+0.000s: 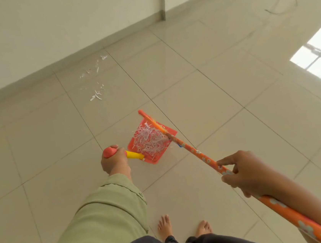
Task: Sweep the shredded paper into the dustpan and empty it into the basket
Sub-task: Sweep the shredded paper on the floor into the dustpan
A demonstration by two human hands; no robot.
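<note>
A red dustpan (134,144) sits on the tiled floor, holding a heap of white shredded paper (149,139). My left hand (113,161) grips the dustpan's upright handle (133,154), which is yellow with a red top. My right hand (241,173) holds the orange flowered broom stick (197,153). The broom's orange head (149,120) lies across the far side of the pan. More loose white paper shreds (96,94) lie scattered on the floor farther away, near the wall. No basket is in view.
A white wall with a skirting board (49,68) runs across the back left. My bare feet (164,227) stand on the tiles below the pan. A bright window reflection (320,57) shines on the floor at the right.
</note>
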